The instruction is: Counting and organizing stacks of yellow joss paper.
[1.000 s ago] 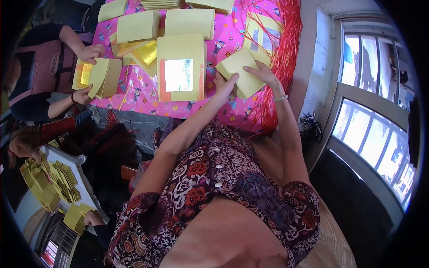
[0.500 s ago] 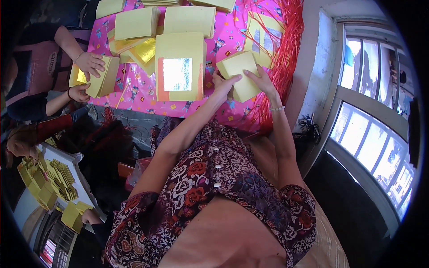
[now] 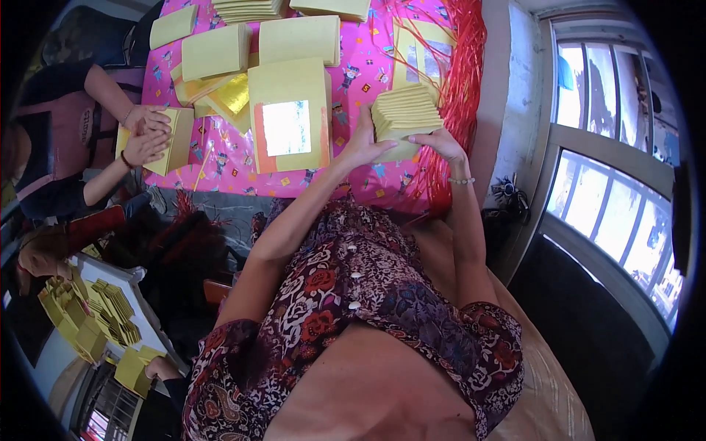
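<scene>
Between my two hands is a stack of folded yellow paper point(image 3: 407, 110), its layered edges stepped and facing up. My left hand point(image 3: 365, 142) grips its left side, thumb along the near face. My right hand point(image 3: 440, 144), with a beaded bracelet at the wrist, holds the near right corner. To the left of the stack lies a big yellow paper pile point(image 3: 290, 81) with an orange-edged silver foil square point(image 3: 288, 129) on top. Beyond the stack, partly under red strands, are yellow sheets with silver patches point(image 3: 426, 55).
A pink patterned cloth point(image 3: 220, 165) covers the table. More yellow stacks point(image 3: 300, 38) stand toward the back. Red plastic strands point(image 3: 465, 81) hang along the right edge. At left, a co-worker's hands point(image 3: 147, 136) press on another yellow stack. Lower left, another person's hand point(image 3: 156, 367) touches yellow paper.
The stack in my hands has tipped so its layered edges now show, and my hands have shifted around it. The co-worker's two hands have come together on their stack.
</scene>
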A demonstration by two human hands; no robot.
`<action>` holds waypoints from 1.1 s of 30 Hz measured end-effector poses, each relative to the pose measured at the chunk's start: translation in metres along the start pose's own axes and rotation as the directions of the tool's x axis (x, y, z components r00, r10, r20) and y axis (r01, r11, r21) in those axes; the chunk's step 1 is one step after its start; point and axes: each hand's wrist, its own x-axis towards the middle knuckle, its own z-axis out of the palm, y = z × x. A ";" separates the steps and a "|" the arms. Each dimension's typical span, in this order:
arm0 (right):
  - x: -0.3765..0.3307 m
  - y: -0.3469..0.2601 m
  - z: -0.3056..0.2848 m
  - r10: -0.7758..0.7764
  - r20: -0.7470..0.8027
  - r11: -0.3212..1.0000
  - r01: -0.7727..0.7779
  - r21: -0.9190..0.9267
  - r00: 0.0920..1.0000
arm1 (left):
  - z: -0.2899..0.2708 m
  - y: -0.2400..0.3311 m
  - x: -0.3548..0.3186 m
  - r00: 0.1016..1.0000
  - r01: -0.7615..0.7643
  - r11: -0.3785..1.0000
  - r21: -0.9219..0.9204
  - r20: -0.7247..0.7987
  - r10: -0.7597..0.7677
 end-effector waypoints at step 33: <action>-0.011 0.044 0.000 -0.170 -0.061 0.985 0.169 -0.030 0.984 | 0.019 -0.021 -0.010 0.987 -0.014 0.966 0.258 -0.149 0.054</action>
